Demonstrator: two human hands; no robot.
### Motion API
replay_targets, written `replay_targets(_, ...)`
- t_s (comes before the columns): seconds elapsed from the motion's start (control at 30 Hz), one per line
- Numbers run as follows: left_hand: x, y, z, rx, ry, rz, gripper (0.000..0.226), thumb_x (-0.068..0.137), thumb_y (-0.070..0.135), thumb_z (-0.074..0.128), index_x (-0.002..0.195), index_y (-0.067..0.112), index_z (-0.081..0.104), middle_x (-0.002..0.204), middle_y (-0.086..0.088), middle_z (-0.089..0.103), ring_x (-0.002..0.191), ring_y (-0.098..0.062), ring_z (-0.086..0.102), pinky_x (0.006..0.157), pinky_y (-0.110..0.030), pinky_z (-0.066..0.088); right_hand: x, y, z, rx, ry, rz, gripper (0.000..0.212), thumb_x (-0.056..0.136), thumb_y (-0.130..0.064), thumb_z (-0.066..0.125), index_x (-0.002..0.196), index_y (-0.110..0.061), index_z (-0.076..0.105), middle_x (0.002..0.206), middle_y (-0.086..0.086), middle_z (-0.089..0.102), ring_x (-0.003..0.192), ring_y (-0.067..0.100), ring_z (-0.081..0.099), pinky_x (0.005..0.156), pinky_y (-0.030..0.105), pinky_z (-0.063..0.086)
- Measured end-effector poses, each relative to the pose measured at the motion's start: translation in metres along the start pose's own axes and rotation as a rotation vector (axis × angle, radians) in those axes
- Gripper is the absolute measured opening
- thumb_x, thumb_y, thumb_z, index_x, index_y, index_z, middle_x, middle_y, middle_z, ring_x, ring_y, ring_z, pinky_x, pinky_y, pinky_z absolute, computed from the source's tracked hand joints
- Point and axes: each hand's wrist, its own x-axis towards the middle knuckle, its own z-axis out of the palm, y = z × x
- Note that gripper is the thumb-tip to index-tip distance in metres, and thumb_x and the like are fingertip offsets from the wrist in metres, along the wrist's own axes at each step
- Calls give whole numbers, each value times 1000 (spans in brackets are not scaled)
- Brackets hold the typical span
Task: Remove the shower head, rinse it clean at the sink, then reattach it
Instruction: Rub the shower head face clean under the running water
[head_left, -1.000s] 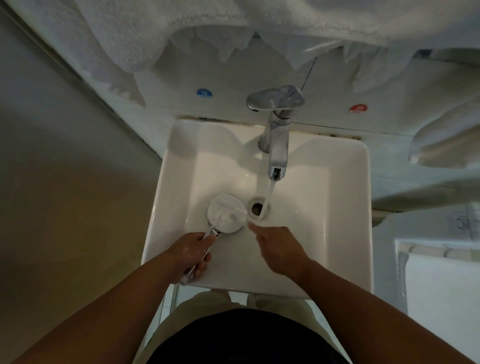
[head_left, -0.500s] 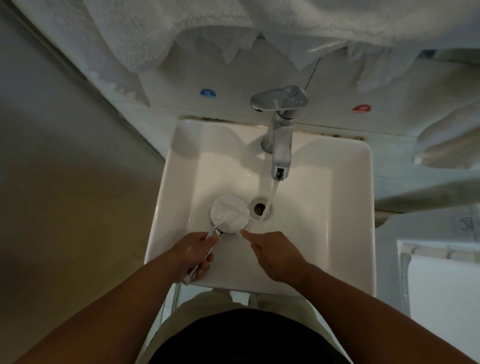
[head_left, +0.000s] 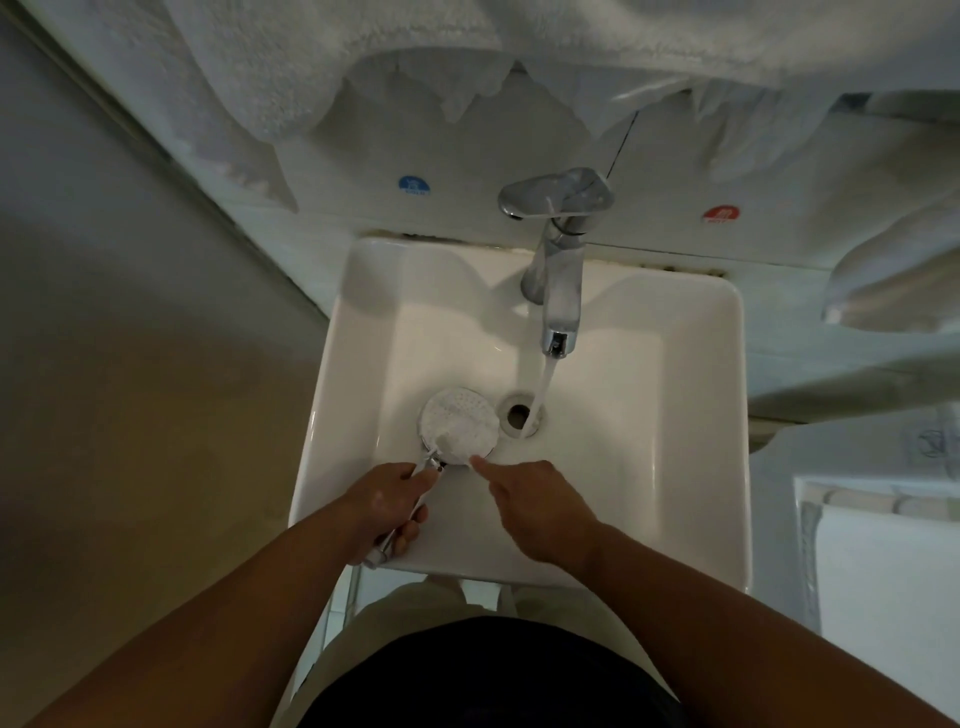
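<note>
A round white shower head (head_left: 460, 423) lies face up over the white sink (head_left: 701, 415), just left of the drain (head_left: 519, 413). My left hand (head_left: 387, 506) grips its chrome handle near the sink's front edge. My right hand (head_left: 535, 501) reaches in from the right, and its outstretched forefinger touches the lower right edge of the spray face. Water runs from the chrome faucet (head_left: 558, 280) straight into the drain, beside the shower head and not onto it.
White towels (head_left: 363, 52) hang over the wall above the sink, and another towel (head_left: 893, 280) hangs at the right. A blue sticker (head_left: 414, 185) and a red sticker (head_left: 721, 213) flank the faucet. A wall runs close along the left.
My right forefinger has moved left from beside the water stream onto the shower head's edge. The left hand keeps its hold on the handle. Water keeps running.
</note>
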Motion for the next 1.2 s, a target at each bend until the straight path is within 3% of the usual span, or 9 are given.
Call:
replay_targets(0.17, 1, -1, 1, 0, 4, -2, 34, 103, 41, 50, 101, 8, 60, 71, -11, 54, 40, -15, 43, 38, -23, 37, 15, 11, -19, -33, 139, 149, 47, 105, -20, 39, 150, -33, 45, 118, 11, 72, 93, 24, 70, 83, 37, 58)
replay_targets(0.3, 2, -2, 0, 6, 4, -2, 35, 103, 41, 50, 103, 7, 61, 72, -11, 55, 41, -15, 44, 39, -23, 37, 2, -8, -6, -35, -28, 19, 52, 104, -19, 40, 153, -35, 38, 124, 11, 71, 97, 25, 70, 87, 41, 58)
replay_targets(0.43, 1, 0, 2, 19, 7, -5, 34, 103, 40, 50, 100, 8, 60, 72, -11, 55, 40, -14, 44, 39, -23, 37, 20, 18, -25, -49, 137, 200, 54, 101, -19, 42, 150, -41, 41, 123, 13, 70, 98, 29, 69, 84, 37, 57)
replay_targets(0.53, 1, 0, 1, 24, 5, -1, 36, 103, 40, 50, 103, 6, 61, 73, -11, 55, 39, -14, 44, 39, -23, 37, 6, -5, -5, -45, -36, 20, 54, 103, -17, 41, 154, -35, 36, 119, 14, 71, 93, 26, 69, 85, 39, 57)
replay_targets(0.7, 0, -1, 2, 29, 10, 11, 37, 103, 40, 50, 104, 5, 62, 70, -11, 56, 38, -15, 44, 39, -22, 37, 22, 15, -22, -51, 131, 183, 50, 105, -21, 39, 151, -38, 41, 125, 14, 69, 99, 28, 69, 86, 37, 57)
replay_targets(0.8, 1, -1, 2, 28, 9, 6, 36, 103, 41, 50, 102, 7, 62, 71, -11, 56, 38, -14, 44, 39, -22, 37, 6, -7, -10, -66, -65, 2, 52, 105, -20, 39, 154, -37, 35, 125, 13, 68, 98, 27, 68, 87, 41, 56)
replay_targets(0.97, 2, -2, 2, 37, -7, 13, 35, 103, 41, 50, 101, 7, 61, 70, -11, 55, 38, -14, 43, 39, -23, 36, 23, 7, -29, -90, 115, 171, 51, 103, -19, 41, 151, -37, 40, 129, 19, 66, 103, 34, 69, 89, 45, 58)
replay_targets(1.1, 2, -3, 0, 40, -8, 12, 37, 103, 42, 51, 103, 7, 62, 69, -10, 56, 41, -15, 43, 41, -24, 38, 3, -17, -11, -66, -40, -2, 52, 105, -19, 39, 154, -35, 36, 134, 16, 64, 106, 29, 68, 92, 43, 56)
replay_targets(1.2, 2, -2, 1, 40, -14, 14, 38, 102, 42, 52, 104, 5, 62, 70, -10, 56, 40, -14, 44, 40, -23, 38, 21, 6, -26, -70, 94, 172, 51, 104, -20, 40, 151, -40, 40, 130, 19, 65, 104, 34, 68, 89, 43, 57)
